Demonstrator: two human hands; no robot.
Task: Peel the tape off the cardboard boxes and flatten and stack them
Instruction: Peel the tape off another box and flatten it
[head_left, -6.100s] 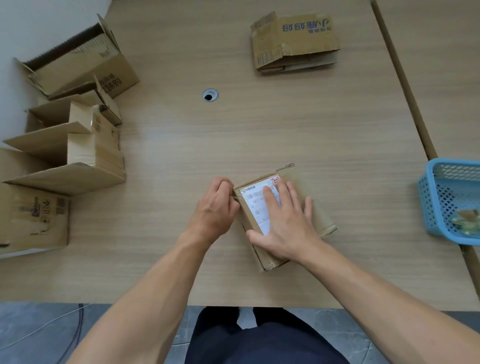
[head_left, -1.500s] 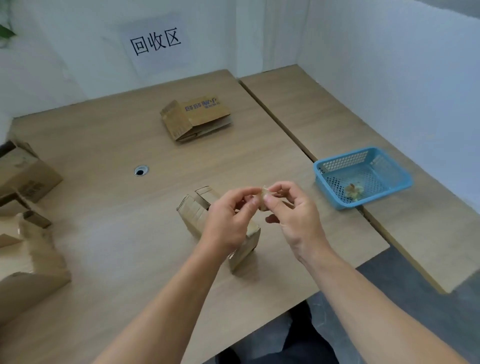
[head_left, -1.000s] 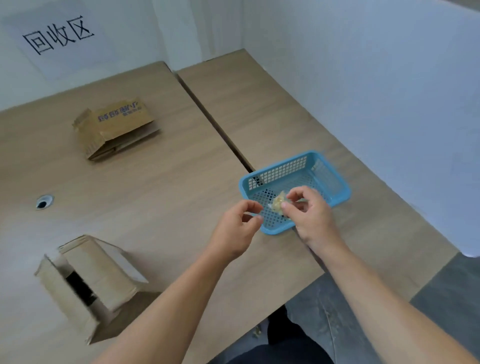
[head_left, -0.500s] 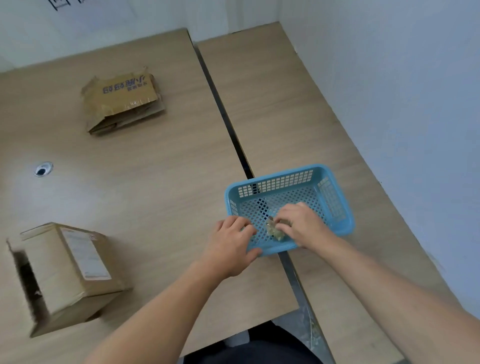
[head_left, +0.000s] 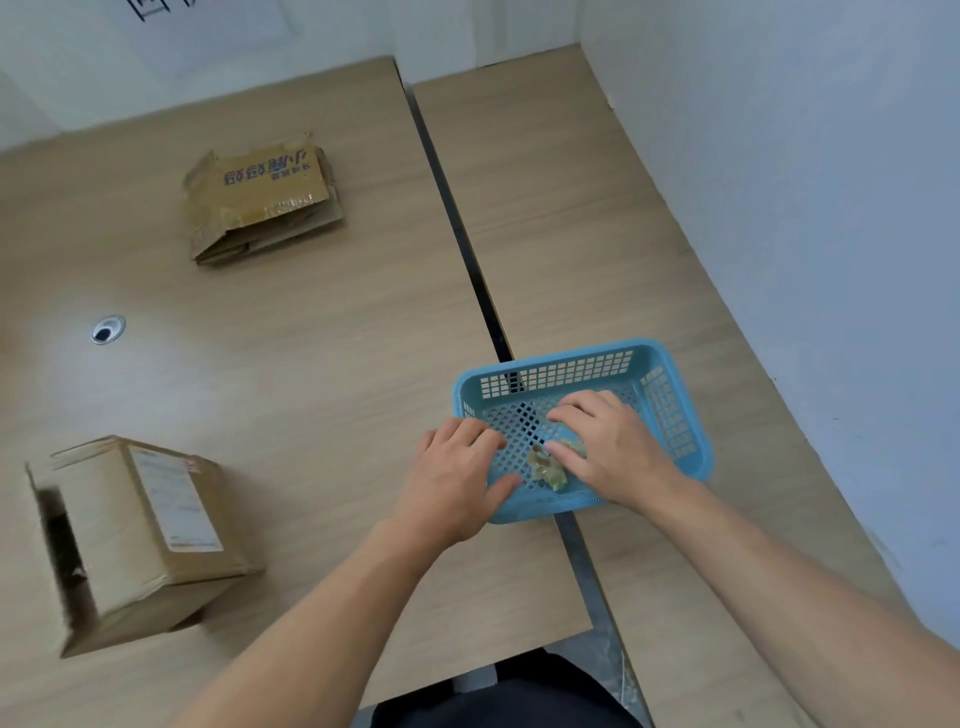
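Observation:
A crumpled wad of peeled tape (head_left: 548, 467) lies in the blue plastic basket (head_left: 556, 364), which straddles the gap between two tables. My right hand (head_left: 608, 447) is inside the basket with its fingers spread and relaxed, thumb beside the wad. My left hand (head_left: 454, 483) rests on the basket's front left corner, thumb along the front rim. A small cardboard box (head_left: 145, 525) with a shipping label lies on its side at the left, its open end facing left. A stack of flattened boxes (head_left: 262, 200) with blue print lies at the back of the table.
A dark gap (head_left: 467, 244) runs between the two wooden tables. A round cable hole (head_left: 107, 329) sits left of centre. A white wall (head_left: 805, 208) borders the right table closely. The near table edge is just below my forearms.
My right hand carried the tape wad from the small box over to the blue basket and lowered it in; its fingers have now spread off the wad. My left hand came to the basket's corner.

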